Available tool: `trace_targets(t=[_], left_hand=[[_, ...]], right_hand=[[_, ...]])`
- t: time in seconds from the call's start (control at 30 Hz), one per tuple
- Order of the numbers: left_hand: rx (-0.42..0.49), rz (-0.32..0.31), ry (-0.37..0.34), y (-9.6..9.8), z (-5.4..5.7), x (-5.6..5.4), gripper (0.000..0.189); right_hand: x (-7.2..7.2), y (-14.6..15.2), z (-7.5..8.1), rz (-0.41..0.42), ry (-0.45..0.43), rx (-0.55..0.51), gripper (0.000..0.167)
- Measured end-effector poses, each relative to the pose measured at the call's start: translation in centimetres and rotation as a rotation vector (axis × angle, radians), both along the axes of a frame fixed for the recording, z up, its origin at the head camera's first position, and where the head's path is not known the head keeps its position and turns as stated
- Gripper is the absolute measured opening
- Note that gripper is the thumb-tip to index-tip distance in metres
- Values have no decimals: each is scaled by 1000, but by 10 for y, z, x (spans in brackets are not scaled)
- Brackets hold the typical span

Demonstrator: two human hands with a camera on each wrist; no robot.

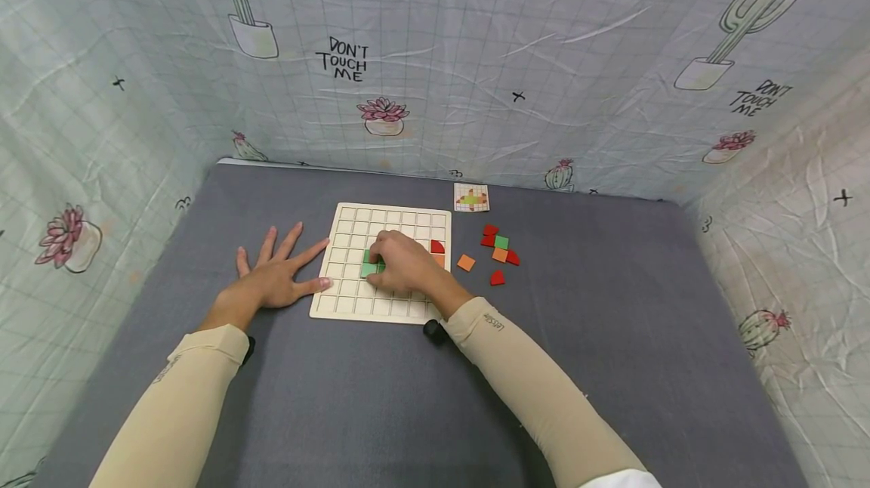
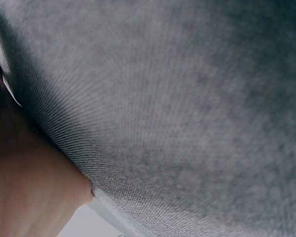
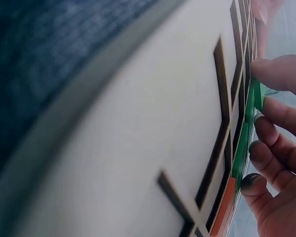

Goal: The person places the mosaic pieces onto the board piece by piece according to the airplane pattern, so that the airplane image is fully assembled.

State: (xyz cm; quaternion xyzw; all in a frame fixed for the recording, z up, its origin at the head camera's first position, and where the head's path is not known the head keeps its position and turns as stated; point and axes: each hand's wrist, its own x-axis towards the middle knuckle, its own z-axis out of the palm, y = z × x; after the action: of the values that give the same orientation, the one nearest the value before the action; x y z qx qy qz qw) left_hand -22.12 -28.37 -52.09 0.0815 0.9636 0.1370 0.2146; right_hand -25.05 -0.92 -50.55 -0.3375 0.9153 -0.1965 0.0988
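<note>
A pale wooden grid board (image 1: 350,227) lies on the grey table. My right hand (image 1: 405,264) reaches over its middle, thumb and index finger pinching a small green tile (image 3: 258,94) tilted up from the grid. Other green tiles (image 1: 368,269) sit in neighbouring squares, partly covered by the hand. Near the board's right edge are a red rounded tile (image 1: 437,247) and an orange tile (image 1: 439,260). My left hand (image 1: 273,279) is spread on the table, its thumb and index fingertips at the board's left edge. The left wrist view holds mostly grey cloth.
Right of the board lie loose tiles: a green square (image 1: 501,242), an orange square (image 1: 466,262), a red piece (image 1: 498,277) and several others. Behind them is a small pattern card (image 1: 471,199). Printed cloth (image 1: 435,57) hangs around the table.
</note>
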Motion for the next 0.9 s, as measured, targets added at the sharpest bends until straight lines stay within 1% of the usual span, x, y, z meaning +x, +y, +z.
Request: trace_targets(t=[0.2,0.3,0.37,0.47,0.6,0.67,0.77,0.9], left_hand=[[-6,-1,-2,0,0,-1,95],[-1,-2,-7,0,1,0,95],[0,-1,-12,1,1,0,95],[1,2,-15,2,1,0,95],[0,4,-14,2,2,0,95],[-2,4,-13,3,3,0,94],[-10,4,-14,3,3,-1,94],[7,7,-12,3,3,0,95]], right_hand=[[2,0,1,-15,-15,-2,19],[2,1,3,-27,-32,-40,19],[1,3,3,-48,-55,-115,19],[-2,12,4,-94,-114,-310,13],[-6,32,4,-191,-203,-566,8],[-10,44,4,-246,-232,-650,8],[-15,63,5,-302,-243,-725,8],[-23,91,8,-341,-215,-759,14]])
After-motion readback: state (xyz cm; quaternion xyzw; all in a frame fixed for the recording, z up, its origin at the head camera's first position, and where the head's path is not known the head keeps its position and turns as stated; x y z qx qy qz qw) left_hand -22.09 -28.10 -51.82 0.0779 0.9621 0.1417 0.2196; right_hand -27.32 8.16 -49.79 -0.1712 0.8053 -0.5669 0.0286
